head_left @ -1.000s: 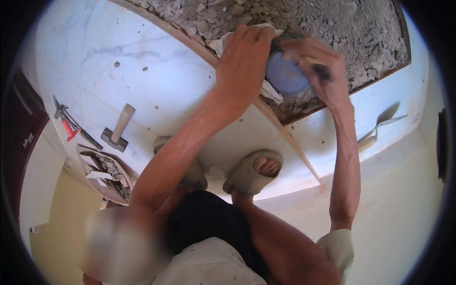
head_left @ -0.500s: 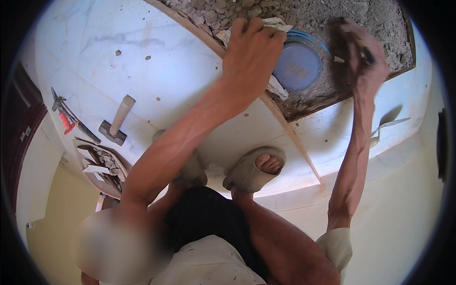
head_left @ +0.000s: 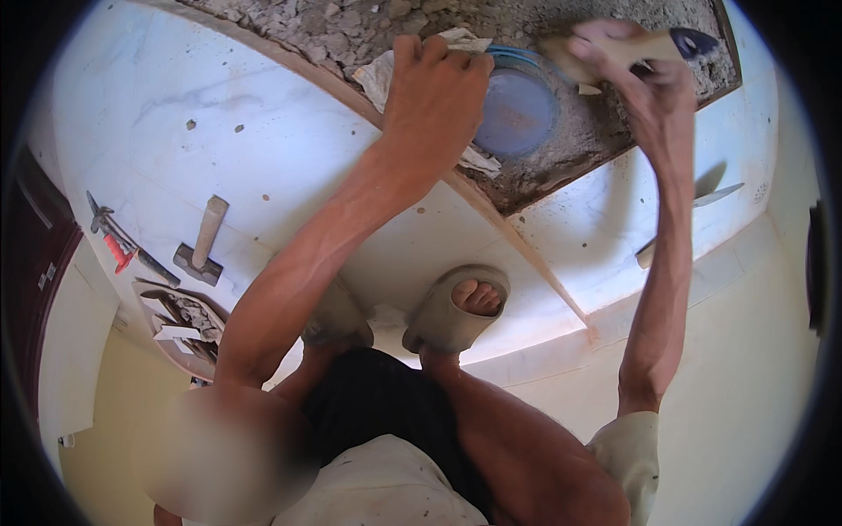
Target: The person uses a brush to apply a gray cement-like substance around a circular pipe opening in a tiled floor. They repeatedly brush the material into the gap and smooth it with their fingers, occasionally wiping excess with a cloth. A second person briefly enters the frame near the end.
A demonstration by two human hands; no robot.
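Observation:
My left hand (head_left: 436, 105) is closed over a crumpled pale sheet (head_left: 375, 81), its fingertips hidden; paper or plastic, I cannot tell. The sheet lies beside a round blue-grey disc (head_left: 517, 112) set into rough grey rubble. Thin blue strands (head_left: 513, 54) curve along the disc's far rim. My right hand (head_left: 653, 88) is raised over the rubble right of the disc, its fingers wrapped around a tan, flat tool with a dark end (head_left: 695, 42). By its shape it looks like a paintbrush; its left part is smeared by motion.
Bare rubble (head_left: 333, 26) fills a cut-out edged by marble-look tiles (head_left: 149, 158). At left lie a hammer (head_left: 206, 232), a red-handled tool (head_left: 117, 250) and a pan of debris and tools (head_left: 197, 316). A trowel (head_left: 717, 195) lies partly behind my right forearm. My sandalled foot (head_left: 469, 302) stands on the tiles.
My right hand has turned, swinging the tool's dark end out to the right. The left hand keeps its place on the sheet. The whole view has shifted slightly.

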